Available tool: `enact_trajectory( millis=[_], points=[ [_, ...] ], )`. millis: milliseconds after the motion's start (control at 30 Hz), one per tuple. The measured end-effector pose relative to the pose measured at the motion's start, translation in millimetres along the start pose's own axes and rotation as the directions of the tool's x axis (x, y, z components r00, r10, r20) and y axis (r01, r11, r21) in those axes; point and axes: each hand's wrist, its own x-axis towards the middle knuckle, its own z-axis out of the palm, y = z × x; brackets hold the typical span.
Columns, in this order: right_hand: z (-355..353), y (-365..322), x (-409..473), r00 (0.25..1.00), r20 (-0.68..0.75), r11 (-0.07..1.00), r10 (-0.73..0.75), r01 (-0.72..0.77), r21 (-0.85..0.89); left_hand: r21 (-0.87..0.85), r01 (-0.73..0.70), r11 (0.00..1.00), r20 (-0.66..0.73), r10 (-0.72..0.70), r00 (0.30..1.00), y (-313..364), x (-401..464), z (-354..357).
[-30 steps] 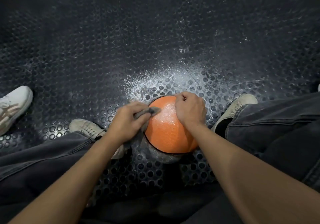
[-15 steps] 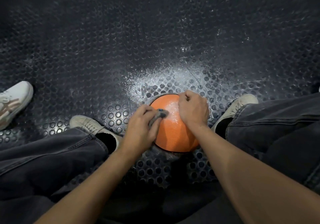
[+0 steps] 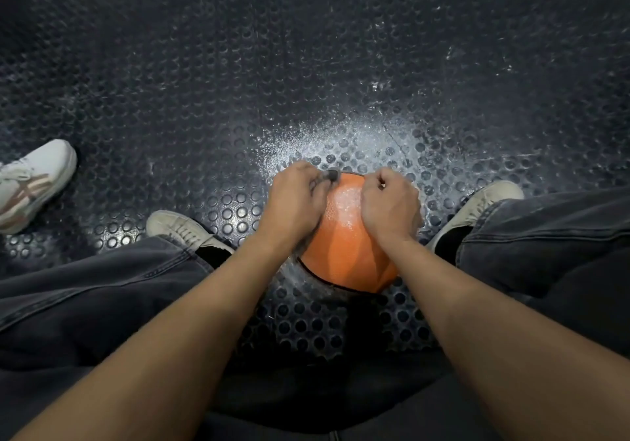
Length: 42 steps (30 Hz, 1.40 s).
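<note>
Here, an orange ball (image 3: 344, 236) sits on a black studded rubber floor (image 3: 238, 82), between the feet of a person crouched over it in dark jeans (image 3: 102, 287). The left hand (image 3: 293, 202) lies over the ball's upper left side, its fingers curled tight around a small grey cloth (image 3: 329, 175) and pressing it against the ball's far edge. The right hand (image 3: 390, 207) is closed into a fist, fingers tucked in, and rests on the ball's upper right side; the two hands are near each other but apart. Between them, the top of the ball carries a white, glistening film (image 3: 346, 197). Just beyond the ball, a pale speckled patch (image 3: 341, 140) spreads across the floor studs. A beige lace-up shoe (image 3: 180, 227) stands to the ball's left and its pair (image 3: 487, 198) to the ball's right, each near the ball without touching it. Well away to the ball's left, at the edge of the view, is a white trainer with brown stripes (image 3: 30, 181)
</note>
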Motion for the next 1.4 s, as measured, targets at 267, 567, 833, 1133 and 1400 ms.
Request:
enact_trajectory(
  millis=[267, 567, 833, 1133, 1400],
  points=[
    [0, 2, 3, 0.991, 0.051, 0.993, -0.122, 0.121, 0.009, -0.097, -0.199, 0.975, 0.032, 0.203, 0.979, -18, -48, -8],
    [-1, -2, -2, 0.993, 0.038, 0.994, -0.107, 0.108, -0.023, -0.075, -0.202, 0.976, -0.018, 0.202, 0.979, -24, -78, -4],
    [3, -15, -19, 0.996, 0.021, 0.994, -0.092, 0.093, -0.06, -0.018, 0.017, 1.0, -0.101, -0.018, 0.995, -23, -37, -1],
    [6, -17, -15, 1.0, 0.002, 0.999, -0.014, 0.015, -0.04, 0.01, 0.009, 1.0, -0.142, -0.008, 0.99, -25, -36, 0],
    [9, -8, -11, 0.999, -0.014, 0.999, 0.033, -0.033, 0.012, 0.013, -0.144, 0.99, -0.09, 0.144, 0.985, -28, -42, 3]
  ],
)
